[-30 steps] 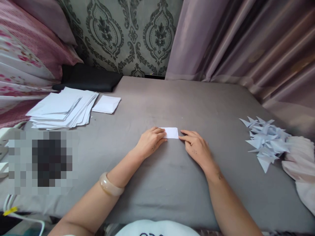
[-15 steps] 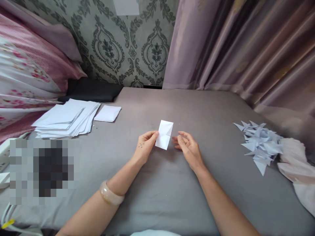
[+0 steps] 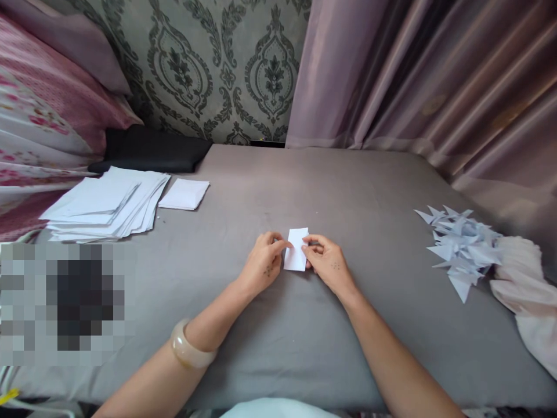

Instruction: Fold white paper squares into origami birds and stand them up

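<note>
White paper, a small upright rectangle (image 3: 296, 260), sits between the two hands near the middle of the grey cloth (image 3: 300, 325). Both forearms reach in from the lower edge and slant inward, elbows cut off. The right hand (image 3: 329, 264) is nearly closed, pinching the rectangle's right edge, thumb on the face and some fingertips tucked out of sight behind. The left hand (image 3: 263, 266) is half curled, one fingertip laid on the left part of the face; whether it grips from behind I cannot tell. Above its wrist sits a pale bangle (image 3: 191, 346). Small dark dots mark the back of each hand, too tiny to make out. At far left, a pixelated patch (image 3: 82, 299) hides whatever lies there. Folded pointed pieces (image 3: 467, 244) overlap at right, hard to count, against a pale bundled fabric (image 3: 520, 270).
</note>
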Available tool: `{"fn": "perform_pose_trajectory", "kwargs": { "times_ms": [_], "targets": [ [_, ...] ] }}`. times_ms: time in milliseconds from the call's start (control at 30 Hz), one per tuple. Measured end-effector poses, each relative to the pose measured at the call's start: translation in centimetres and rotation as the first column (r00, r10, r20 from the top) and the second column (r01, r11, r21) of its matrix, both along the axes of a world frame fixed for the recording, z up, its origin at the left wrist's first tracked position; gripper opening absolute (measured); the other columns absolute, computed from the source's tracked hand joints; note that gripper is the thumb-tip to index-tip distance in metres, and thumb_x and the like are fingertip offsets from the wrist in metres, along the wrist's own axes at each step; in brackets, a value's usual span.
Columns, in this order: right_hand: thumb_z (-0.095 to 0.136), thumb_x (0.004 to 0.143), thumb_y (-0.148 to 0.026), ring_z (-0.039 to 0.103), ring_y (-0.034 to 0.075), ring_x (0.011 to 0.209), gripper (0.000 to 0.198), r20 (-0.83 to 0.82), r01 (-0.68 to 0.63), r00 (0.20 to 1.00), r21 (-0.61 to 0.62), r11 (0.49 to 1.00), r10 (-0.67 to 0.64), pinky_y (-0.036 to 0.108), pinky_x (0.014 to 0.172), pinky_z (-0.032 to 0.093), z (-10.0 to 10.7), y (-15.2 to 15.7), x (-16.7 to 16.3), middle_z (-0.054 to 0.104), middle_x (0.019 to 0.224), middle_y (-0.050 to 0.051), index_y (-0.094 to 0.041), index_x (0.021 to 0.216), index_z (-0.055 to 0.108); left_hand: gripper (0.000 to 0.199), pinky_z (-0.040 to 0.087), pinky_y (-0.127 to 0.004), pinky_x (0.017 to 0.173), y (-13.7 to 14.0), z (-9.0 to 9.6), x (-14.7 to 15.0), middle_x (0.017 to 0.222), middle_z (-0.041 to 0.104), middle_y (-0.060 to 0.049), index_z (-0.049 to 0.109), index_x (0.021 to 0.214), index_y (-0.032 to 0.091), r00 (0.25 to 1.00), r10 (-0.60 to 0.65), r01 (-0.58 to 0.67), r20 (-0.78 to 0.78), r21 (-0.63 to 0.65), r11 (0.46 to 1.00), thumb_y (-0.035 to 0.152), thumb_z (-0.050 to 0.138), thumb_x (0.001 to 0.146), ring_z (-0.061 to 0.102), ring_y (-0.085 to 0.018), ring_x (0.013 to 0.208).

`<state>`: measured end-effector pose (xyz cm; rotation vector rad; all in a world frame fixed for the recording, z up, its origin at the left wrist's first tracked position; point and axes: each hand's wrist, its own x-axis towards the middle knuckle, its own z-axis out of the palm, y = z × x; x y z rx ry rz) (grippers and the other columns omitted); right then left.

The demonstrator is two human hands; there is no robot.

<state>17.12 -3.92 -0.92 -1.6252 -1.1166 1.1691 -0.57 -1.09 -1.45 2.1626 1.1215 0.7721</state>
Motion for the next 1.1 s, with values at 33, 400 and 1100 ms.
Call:
{"fn": "perform_pose_trajectory", "kwargs": {
  "times_ms": [33, 400, 1100],
  "targets": [
    [0.060, 0.076, -0.035, 0.054, 0.011, 0.047, 0.026, -0.005, -0.002, 1.000, -0.009, 1.000, 0.002, 0.021, 0.042, 0.036, 0.0, 0.0, 0.1, 0.058, 0.058, -0.004, -0.019, 0.097, 0.061, 0.039, 0.047, -0.034, 0.081, 0.1, 0.0, -0.2, 0.108, 0.056, -0.011, 0.067, 0.105, 0.020, 0.999, -0.025, 0.026, -0.038, 0.031, 0.999, 0.003, 0.042, 0.081, 0.052, -0.020, 0.095],
    [0.057, 0.080, -0.031, 0.040, 0.007, 0.039, 0.025, -0.091, -0.017, 0.996, -0.210, 0.978, -0.002, 0.021, 0.042, 0.031, 1.2, 0.8, 0.8, 0.055, 0.049, -0.004, -0.013, 0.095, 0.066, 0.027, 0.048, -0.034, 0.079, 0.9, -0.4, -0.8, 0.112, 0.051, -0.010, 0.065, 0.110, 0.023, 0.981, -0.106, 0.129, -0.165, 0.133, 0.983, 0.018, 0.045, 0.092, 0.051, -0.020, 0.095],
    [0.048, 0.088, -0.043, 0.054, 0.013, 0.066, 0.032, 0.651, -0.165, 0.753, 0.053, 0.985, 0.091, 0.027, 0.066, 0.040, 1.0, -0.3, 0.7, 0.058, 0.084, 0.002, -0.021, 0.069, 0.060, 0.020, 0.046, -0.037, 0.085, 1.1, 0.1, 1.4, 0.095, 0.058, -0.009, 0.070, 0.080, 0.015, 0.990, 0.138, -0.136, 0.001, -0.152, 0.979, 0.029, 0.057, 0.087, 0.055, -0.021, 0.091]
  ]
}}
